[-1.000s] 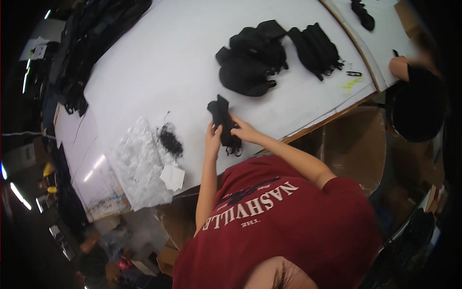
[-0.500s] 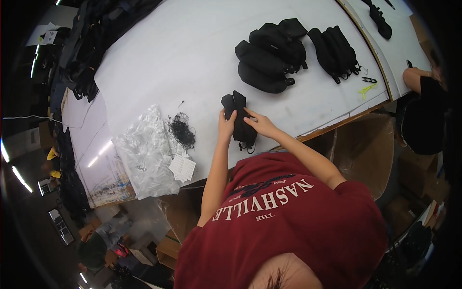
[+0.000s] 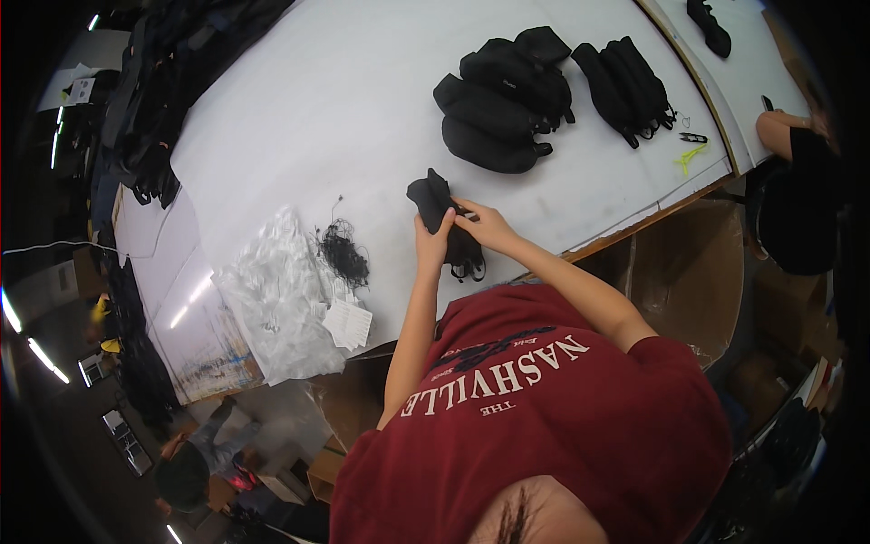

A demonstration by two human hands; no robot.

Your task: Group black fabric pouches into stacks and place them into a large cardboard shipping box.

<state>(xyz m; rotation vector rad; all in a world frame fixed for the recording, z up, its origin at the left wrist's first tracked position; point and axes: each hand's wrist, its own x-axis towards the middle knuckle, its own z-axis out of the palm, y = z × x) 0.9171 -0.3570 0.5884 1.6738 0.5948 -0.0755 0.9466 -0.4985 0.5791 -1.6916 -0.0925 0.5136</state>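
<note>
The left hand (image 3: 433, 243), at seven o'clock, and right hand (image 3: 489, 228), at three, grip the elongated black soft-fabric piece (image 3: 430, 196), its long axis running eleven-to-five.

A matte black fabric bundle (image 3: 430, 196) lies slantwise near the counter's (image 3: 299, 118) front edge, its upper end pointing away from the person and slightly left. It is soft, narrow and elongated, and that end splits into two upright folds, the left one broader, the right one pointed. Thin black loops (image 3: 469, 270) dangle from the lower end, toward the person. The left hand (image 3: 433, 239) grasps its left side, thumb on top; the right hand (image 3: 489, 228) holds its right side, hiding the middle. Whether it is one piece or two cannot be told.
</note>
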